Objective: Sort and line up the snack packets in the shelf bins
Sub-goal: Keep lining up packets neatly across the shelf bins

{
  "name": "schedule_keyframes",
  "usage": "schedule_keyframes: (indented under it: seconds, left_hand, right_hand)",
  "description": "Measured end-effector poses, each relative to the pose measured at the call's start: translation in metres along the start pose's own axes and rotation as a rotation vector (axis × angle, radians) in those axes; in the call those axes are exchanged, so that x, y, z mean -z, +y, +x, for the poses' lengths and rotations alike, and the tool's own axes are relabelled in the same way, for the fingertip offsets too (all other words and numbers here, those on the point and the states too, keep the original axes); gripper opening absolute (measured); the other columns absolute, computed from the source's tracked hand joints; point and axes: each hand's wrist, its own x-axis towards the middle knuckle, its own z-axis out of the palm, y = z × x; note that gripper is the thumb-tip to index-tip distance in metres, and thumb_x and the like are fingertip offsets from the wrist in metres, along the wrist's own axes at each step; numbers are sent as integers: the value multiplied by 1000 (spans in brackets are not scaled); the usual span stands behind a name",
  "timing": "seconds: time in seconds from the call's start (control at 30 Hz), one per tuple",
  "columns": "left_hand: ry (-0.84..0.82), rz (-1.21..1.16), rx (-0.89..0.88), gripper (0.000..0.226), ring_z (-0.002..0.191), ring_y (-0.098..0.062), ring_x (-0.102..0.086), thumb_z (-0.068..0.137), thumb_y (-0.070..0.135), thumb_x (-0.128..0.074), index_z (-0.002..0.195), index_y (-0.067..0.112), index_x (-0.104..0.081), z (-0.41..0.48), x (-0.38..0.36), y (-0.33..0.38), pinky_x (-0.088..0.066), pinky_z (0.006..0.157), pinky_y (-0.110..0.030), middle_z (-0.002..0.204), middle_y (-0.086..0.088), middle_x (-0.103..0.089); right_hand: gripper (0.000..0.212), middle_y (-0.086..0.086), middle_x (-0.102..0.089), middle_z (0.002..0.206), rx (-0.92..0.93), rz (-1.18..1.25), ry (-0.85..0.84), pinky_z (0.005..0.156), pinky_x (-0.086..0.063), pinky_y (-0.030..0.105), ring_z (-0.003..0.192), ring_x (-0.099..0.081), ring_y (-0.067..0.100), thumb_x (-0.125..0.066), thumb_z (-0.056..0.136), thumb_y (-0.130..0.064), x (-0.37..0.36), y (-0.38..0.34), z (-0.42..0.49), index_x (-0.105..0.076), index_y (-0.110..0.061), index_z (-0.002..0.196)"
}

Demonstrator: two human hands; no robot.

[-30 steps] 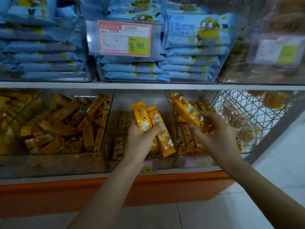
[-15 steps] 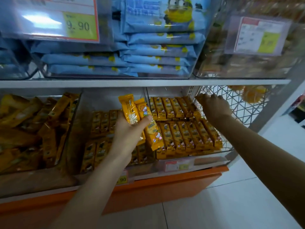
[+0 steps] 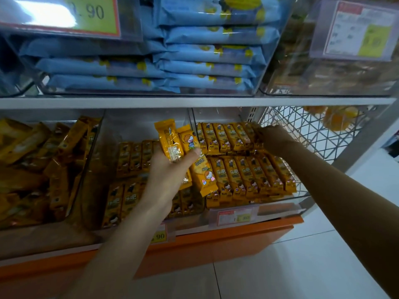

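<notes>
Fingers and thumb of your left hand (image 3: 170, 171) are clenched round a small bundle of held packets (image 3: 171, 142). These are yellow and stand roughly upright, with the thumb pressed across their fronts. Two printed faces show plainly; the exact count in the grip is unclear. Landmark: right bin (image 3: 302, 198), the clear one on the lower shelf. The held packets hang just left of the right bin's left wall, in front of the neighbouring middle bin (image 3: 92, 190). Fingers of your right hand (image 3: 274, 139) are bent down onto the rightmost packets of the back row (image 3: 224, 137), at the right bin's far right corner. Contact is certain, but you cannot tell whether they pinch a packet or only press on it. Inside the right bin, back row and front row (image 3: 248, 175) each lie side by side, long edges touching, printed faces up. The middle bin holds similar packets in looser rows. Further left of the right bin, the left bin (image 3: 32, 238) holds yellow packets in a jumble. Above the right bin, on the upper shelf: stacked blue packets (image 3: 205, 52). Just right of it: a white wire basket (image 3: 306, 130). On its front lip: a price tag (image 3: 235, 216).
</notes>
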Motion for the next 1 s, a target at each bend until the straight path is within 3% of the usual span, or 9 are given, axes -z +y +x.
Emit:
schedule_keyframes:
  seconds: [0.1,0.2,0.43,0.5,0.57,0.67,0.8,0.9,1.0]
  left_hand:
    - [-7,4,-11,29,85,3,-66,83,17,-68,111,15,-61,-2,0,0,-45,67,-14,99,9,-70]
    - [-6,14,-20,30,84,5,-65,84,17,-68,112,15,-60,-3,1,0,-45,59,-5,99,10,-70]
    - [-3,-3,-28,28,86,2,-66,83,16,-69,110,15,-61,-10,3,2,-45,67,-14,100,8,-70]
    - [0,-11,-40,23,86,0,-66,83,14,-68,105,17,-62,-15,7,3,-46,69,-17,98,7,-70]
    - [16,-18,-44,21,86,-2,-67,83,14,-68,103,16,-63,-19,12,3,-48,73,-22,97,6,-71]
    - [54,-9,-66,26,88,-10,-68,83,13,-69,108,10,-62,-24,21,4,-53,76,-28,98,-1,-71]
    - [110,-7,-94,23,84,-12,-69,85,10,-66,108,8,-63,-33,39,9,-52,65,-20,97,-6,-71]
    - [118,-74,5,24,89,-19,-69,89,17,-62,112,13,-61,-37,51,13,-55,77,-37,101,-6,-70]
    - [108,-116,79,28,96,-22,-67,92,19,-56,120,20,-58,-42,64,19,-53,86,-46,107,-5,-68]
  right_hand:
    - [38,15,-51,126,-41,-126,8,97,-40,40,120,-45,33,-44,97,-20,2,-4,0,-48,-14,134]
    - [37,17,-51,123,-61,19,-63,92,-47,41,113,-53,34,-42,96,-12,5,-3,2,-51,-10,131]
    - [45,15,-53,127,-28,151,65,88,-50,44,108,-58,35,-45,89,4,24,-33,-42,-47,-7,132]
    - [36,13,-55,126,111,357,260,88,-47,38,105,-58,32,-44,94,-1,34,-59,-70,-51,-9,128]
    - [27,6,-60,113,239,690,347,77,-45,17,90,-61,11,-42,99,-11,47,-90,-103,-55,-9,122]
    - [31,-6,-59,108,357,1022,156,67,-45,10,79,-56,-5,-44,98,-24,63,-132,-147,-49,-15,128]
    - [56,-4,-56,128,486,1058,2,94,-48,28,111,-55,5,-63,89,-26,64,-165,-167,-42,-22,140]
    - [75,-1,-53,134,519,1066,-33,97,-46,27,117,-54,11,-70,84,-22,63,-178,-169,-30,-25,147]
    - [72,-5,-55,132,520,1124,-45,96,-47,25,116,-56,8,-68,86,-25,65,-186,-171,-30,-27,147]
